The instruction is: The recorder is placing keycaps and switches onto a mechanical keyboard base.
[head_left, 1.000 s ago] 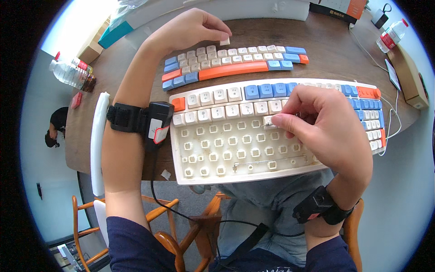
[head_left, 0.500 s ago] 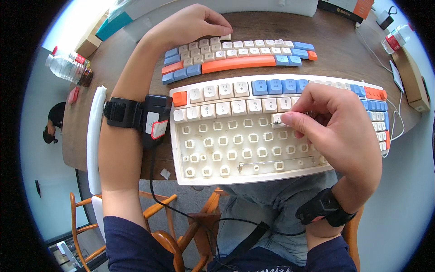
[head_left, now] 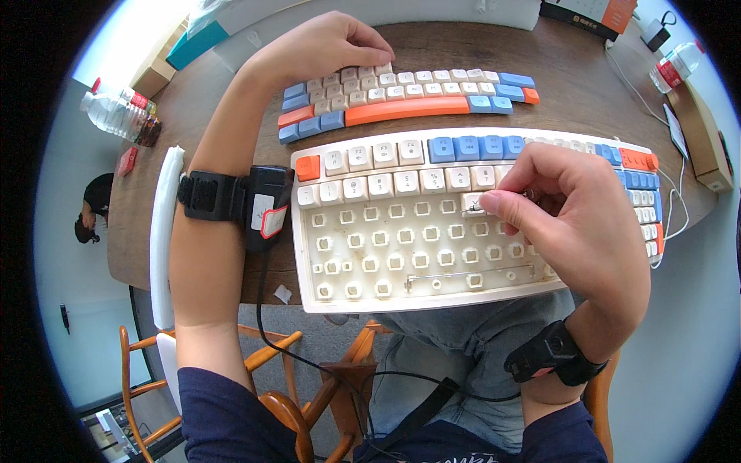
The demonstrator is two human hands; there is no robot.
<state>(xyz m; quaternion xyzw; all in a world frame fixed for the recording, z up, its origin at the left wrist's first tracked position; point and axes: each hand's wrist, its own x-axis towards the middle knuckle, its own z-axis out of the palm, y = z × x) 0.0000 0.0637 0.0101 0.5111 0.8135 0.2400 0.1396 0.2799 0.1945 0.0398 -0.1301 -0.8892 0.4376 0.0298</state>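
Observation:
A white keyboard lies before me, its upper rows capped and much of its lower part bare, showing pale switch sockets. Over the bare part my right hand is closed, pinching a thin wire keycap puller, mostly hidden by the fingers. The puller's wire is at a white keycap just below the number row. Farther back, my left hand is closed on a cream keycap at the upper edge of a group of loose keycaps, which includes a long orange spacebar cap.
Clear plastic bottles stand at the left and right of the wooden table. A white foam strip lies along its left side. Black devices are strapped to both forearms, with a cable hanging down. Wooden chairs stand below.
My left hand has moved slightly down, bringing its keycap against the loose group. That group and the keyboard's left side have shifted slightly. My right hand stays nearly still.

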